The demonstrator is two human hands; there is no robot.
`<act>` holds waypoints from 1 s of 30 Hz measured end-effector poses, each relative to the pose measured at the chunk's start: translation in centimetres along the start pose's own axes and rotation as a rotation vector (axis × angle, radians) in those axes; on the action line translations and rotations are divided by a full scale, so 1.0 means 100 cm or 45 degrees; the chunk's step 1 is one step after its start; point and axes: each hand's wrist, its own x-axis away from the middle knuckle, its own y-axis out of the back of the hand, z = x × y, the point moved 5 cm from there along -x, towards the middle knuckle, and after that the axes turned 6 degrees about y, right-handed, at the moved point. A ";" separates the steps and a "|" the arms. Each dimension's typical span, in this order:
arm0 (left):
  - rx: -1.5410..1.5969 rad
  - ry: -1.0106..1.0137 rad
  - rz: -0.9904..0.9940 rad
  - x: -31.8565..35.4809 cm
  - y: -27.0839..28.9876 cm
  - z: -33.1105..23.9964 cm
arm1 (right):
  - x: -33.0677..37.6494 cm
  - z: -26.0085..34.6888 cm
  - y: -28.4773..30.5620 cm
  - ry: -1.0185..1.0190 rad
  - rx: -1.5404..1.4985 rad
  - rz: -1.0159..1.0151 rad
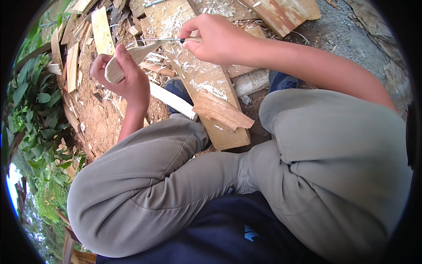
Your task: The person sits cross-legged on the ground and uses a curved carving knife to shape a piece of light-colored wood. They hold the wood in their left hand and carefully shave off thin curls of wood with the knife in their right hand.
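Note:
My left hand (pixel 134 83) is closed round the rounded end of a pale wooden spoon (pixel 115 72), thumb lying along its upper side. The spoon's narrower part slants up and right toward my other hand. In my right hand (pixel 222 40) is a carving knife (pixel 193 39) with a wooden handle and a dark collar. Its thin blade reaches left and lies against or just over the spoon's narrow part; exact contact is hard to make out. Beneath both hands runs a long wooden board (pixel 193 72) scattered with curled shavings (pixel 211 90).
A flat reddish-brown wood piece (pixel 222 110) lies on the board's near end. Beside it rests a pale strip of wood (pixel 172 100). Offcuts (pixel 102 31) cover the ground at left, next to leafy plants (pixel 37 97). A thick plank (pixel 281 15) is at the far right.

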 end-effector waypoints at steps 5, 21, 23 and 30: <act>-0.015 -0.119 0.027 0.003 -0.002 0.007 | 0.003 0.002 0.001 0.176 0.027 -0.068; -0.036 -0.442 0.183 0.014 0.010 -0.015 | -0.018 -0.007 0.043 -0.016 0.316 0.262; -0.094 -0.447 0.209 0.014 0.012 -0.016 | -0.014 0.010 0.038 0.121 0.051 0.237; -0.138 -0.450 0.252 0.013 0.010 -0.026 | -0.012 0.000 0.017 0.179 0.116 0.134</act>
